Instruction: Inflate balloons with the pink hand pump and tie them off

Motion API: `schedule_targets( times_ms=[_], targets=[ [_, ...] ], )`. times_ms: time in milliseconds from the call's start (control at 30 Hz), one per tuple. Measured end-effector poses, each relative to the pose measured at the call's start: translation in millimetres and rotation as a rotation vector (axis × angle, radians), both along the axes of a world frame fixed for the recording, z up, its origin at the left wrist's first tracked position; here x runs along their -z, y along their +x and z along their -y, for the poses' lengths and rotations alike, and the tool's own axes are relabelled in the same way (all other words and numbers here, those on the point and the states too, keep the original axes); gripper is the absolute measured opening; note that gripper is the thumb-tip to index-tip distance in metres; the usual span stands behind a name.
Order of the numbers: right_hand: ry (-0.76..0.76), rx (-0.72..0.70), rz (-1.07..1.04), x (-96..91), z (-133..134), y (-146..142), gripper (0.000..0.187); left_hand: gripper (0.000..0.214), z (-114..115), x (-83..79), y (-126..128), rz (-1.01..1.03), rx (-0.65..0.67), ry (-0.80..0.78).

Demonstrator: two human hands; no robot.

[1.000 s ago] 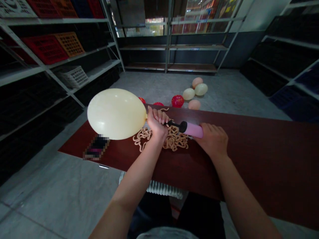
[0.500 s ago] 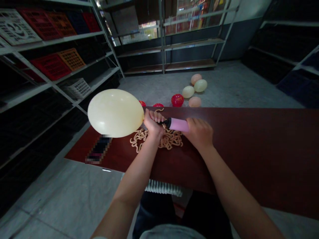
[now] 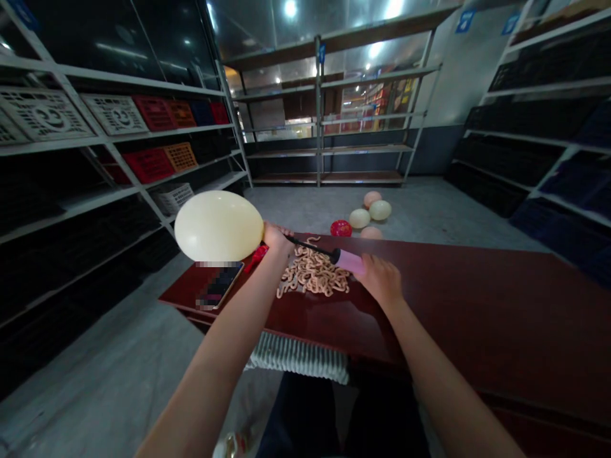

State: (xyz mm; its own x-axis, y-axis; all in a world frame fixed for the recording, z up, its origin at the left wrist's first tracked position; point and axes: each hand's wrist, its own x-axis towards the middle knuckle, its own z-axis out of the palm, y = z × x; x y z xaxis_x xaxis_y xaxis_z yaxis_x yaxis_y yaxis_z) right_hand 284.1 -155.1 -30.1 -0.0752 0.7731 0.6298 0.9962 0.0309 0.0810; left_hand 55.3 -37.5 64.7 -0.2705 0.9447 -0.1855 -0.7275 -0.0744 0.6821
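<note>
A pale yellow inflated balloon (image 3: 218,226) hangs over the left end of the dark red table (image 3: 477,305). My left hand (image 3: 275,238) is closed round the balloon's neck, where it meets the nozzle of a pink hand pump (image 3: 347,260). My right hand (image 3: 380,278) grips the pump's pink barrel, and the black rod is drawn out between the two hands. Under the pump lies a heap of uninflated peach balloons (image 3: 312,275). A phone (image 3: 219,285) lies on the table below the balloon.
Several inflated balloons (image 3: 367,216), red, cream and peach, lie on the concrete floor beyond the table. Metal shelving with plastic crates (image 3: 147,162) lines the left side, dark shelves (image 3: 534,159) the right. A small red balloon (image 3: 256,257) lies by the phone.
The camera has tilted upward, so the shelves and ceiling show. My right hand has pulled the pump barrel back from my left hand, exposing the black rod.
</note>
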Motion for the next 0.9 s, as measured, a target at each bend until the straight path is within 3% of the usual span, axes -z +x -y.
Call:
schedule_targets(
  times_ms=[100, 233, 367, 500, 667, 900],
  targets=[
    [0.009, -0.039, -0.027, -12.3, 14, -7, 0.017, 0.040, 2, -23.4, -14, 0.023, -0.087, 0.011],
    [-0.015, -0.065, -0.160, -21.8, 30, -29, 0.015, 0.035, 5, -51.0, -15, -0.011, -0.073, 0.059],
    [-0.039, -0.026, -0.379, -22.9, 37, -44, 0.012, 0.034, 7, -68.7, 1, -0.082, -0.005, 0.127],
    [-0.015, -0.007, -0.482, -30.5, 43, -41, 0.010, 0.037, 4, -77.8, 30, -0.175, 0.080, 0.179],
    [-0.017, 0.019, -0.552, -32.1, 39, -32, 0.014, 0.040, 1, -73.4, 83, -0.261, 0.232, 0.225],
    [-0.038, 0.084, -0.610, -14.3, 27, -19, 0.022, 0.042, 22, -31.5, 149, -0.301, 0.413, 0.264]
  ],
)
